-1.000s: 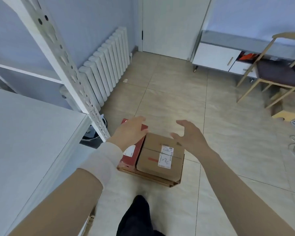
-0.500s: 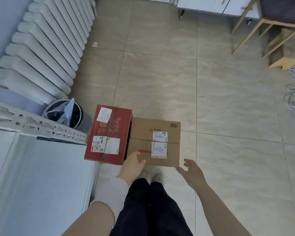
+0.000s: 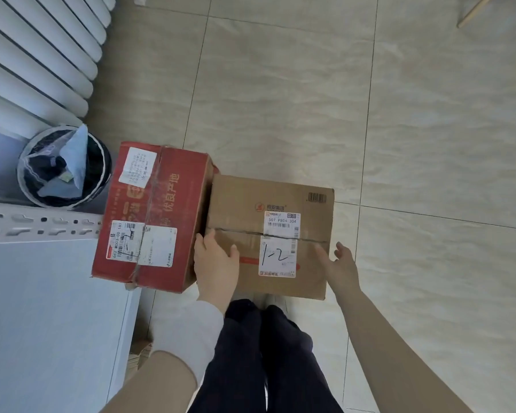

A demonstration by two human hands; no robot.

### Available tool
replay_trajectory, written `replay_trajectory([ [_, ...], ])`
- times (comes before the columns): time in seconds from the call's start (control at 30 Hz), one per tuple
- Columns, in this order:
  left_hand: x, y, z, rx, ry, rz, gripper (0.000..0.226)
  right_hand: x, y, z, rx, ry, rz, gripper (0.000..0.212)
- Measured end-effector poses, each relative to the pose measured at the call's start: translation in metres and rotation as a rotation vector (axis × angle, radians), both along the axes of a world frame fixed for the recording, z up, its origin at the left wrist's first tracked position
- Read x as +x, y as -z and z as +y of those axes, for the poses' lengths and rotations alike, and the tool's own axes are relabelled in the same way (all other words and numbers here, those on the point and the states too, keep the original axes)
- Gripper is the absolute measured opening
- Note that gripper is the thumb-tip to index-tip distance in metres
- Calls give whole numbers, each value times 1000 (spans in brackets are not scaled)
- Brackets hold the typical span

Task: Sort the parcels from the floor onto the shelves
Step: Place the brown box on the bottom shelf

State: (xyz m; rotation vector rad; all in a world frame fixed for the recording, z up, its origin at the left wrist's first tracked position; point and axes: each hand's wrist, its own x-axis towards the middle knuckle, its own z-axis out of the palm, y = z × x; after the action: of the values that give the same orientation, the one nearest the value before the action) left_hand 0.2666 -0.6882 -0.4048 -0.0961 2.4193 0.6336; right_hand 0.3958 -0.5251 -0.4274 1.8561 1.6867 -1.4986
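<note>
Beige floor tiles (image 3: 280, 84) are carrying two touching parcels beside the shelf (image 3: 51, 308) corner. The brown box (image 3: 251, 204) is being flanked by the left hand (image 3: 216, 263) and right hand (image 3: 341, 266), fingers spread, nothing clasped. Stiff, probably moderately heavy, it is best taken by opposite side walls.

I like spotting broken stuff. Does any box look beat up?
Yes, a little. The red box has scuffed, wrinkled tape and a torn bit at its near bottom edge. The brown box marked 1-2 looks fine, though it sits slightly askew beside it.
</note>
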Motion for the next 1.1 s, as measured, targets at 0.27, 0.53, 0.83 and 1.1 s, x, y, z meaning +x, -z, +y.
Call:
replay_trajectory([
  [0.27,-3,16,12,24,-109,45,70,-4,30,5,-40,53,29,59],
  [0.53,-9,5,13,10,-55,51,61,4,24,4,-33,149,69,51],
  [0.83,11,-93,6,56,-47,-37,64,40,-94,3,54,168,98,47],
  [1.1,36,-180,-18,190,-85,-66,55,75,-205,-13,183,156,162,48],
])
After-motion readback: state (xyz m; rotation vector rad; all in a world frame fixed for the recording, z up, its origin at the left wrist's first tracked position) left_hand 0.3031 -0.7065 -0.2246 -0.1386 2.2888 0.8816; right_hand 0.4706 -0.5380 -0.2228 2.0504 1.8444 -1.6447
